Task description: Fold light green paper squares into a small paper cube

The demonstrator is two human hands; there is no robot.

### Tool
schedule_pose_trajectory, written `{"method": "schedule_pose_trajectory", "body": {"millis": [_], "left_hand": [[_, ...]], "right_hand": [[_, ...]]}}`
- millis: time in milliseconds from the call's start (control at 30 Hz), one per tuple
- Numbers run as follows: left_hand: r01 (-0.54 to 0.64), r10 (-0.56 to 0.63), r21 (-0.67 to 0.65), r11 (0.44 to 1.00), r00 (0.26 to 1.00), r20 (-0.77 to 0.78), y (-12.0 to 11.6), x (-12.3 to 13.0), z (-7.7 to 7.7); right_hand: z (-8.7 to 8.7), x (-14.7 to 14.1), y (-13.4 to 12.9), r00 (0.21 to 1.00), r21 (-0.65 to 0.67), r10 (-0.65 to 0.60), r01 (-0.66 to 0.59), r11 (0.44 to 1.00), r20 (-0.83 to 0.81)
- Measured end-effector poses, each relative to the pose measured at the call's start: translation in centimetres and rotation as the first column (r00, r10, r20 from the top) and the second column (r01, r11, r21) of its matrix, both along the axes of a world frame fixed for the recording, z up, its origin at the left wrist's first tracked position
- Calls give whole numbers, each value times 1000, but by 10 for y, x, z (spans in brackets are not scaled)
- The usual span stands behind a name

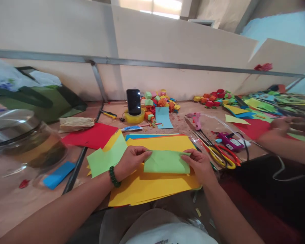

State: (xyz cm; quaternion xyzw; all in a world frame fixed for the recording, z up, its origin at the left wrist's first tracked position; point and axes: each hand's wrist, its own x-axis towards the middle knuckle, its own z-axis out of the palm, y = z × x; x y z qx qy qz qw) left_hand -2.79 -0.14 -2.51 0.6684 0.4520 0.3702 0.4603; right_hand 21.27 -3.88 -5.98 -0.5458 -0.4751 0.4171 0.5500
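A strip of light green paper (167, 162) is stretched between my two hands, above a stack of yellow paper sheets (155, 189). My left hand (132, 161) pinches its upper left corner between thumb and fingers; a dark green bead bracelet (114, 177) circles that wrist. At the upper right corner, my right hand (198, 164) pinches the strip the same way. Beside my left hand lies another green paper piece (108, 154) with a notched edge. Blue and orange sheets (134, 137) show at the stack's far edge.
Behind the stack, a phone (134, 101) leans upright on a yellow tape roll (134, 117), near small folded paper cubes (162, 101). Scissors (225, 156), a pink glue gun (195, 120) and a purple device (230, 141) lie right. A glass jar (27, 145) stands left. Another person's hands (282, 127) work at far right.
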Motion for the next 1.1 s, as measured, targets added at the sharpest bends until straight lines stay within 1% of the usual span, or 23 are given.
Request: {"method": "schedule_pose_trajectory", "body": {"millis": [67, 200, 300, 400, 500, 600, 733, 867, 967, 1100], "left_hand": [[3, -3, 0, 1000, 1000, -6, -1, 0, 2], [53, -53, -31, 998, 999, 13, 1, 2, 4], [78, -76, -54, 995, 997, 34, 3, 2, 2], [86, -83, -67, 994, 995, 47, 8, 0, -8], [89, -86, -68, 994, 995, 43, 12, -2, -21], [86, -82, -75, 993, 995, 57, 14, -3, -26], [74, -68, -94, 993, 996, 64, 11, -2, -18], [58, -49, -106, 993, 995, 85, 8, 0, -11], [51, -42, -104, 993, 995, 95, 6, -1, -7], [38, -37, -56, 998, 999, 13, 1, -4, 2]], "right_hand": [[1, -1, 1, 1000, 14, 5, -5, 1000, -11], [0, -1, 3, 998, 16, -32, 33, 999, -52], [-3, 1, 5, 992, 5, -63, 64, 998, -111], [-12, 6, 5, 984, 5, -72, 74, 997, -164], [-24, 14, 4, 983, 8, -65, 67, 998, -171], [-32, 20, 3, 978, 2, -74, 76, 997, -193], [-29, 18, 4, 954, -23, -84, 81, 996, -288], [-21, 12, 3, 939, -43, -123, 115, 992, -322], [-17, 8, 2, 937, -35, -129, 125, 992, -325], [-7, 1, 3, 961, 41, -108, 122, 992, -253]]}}
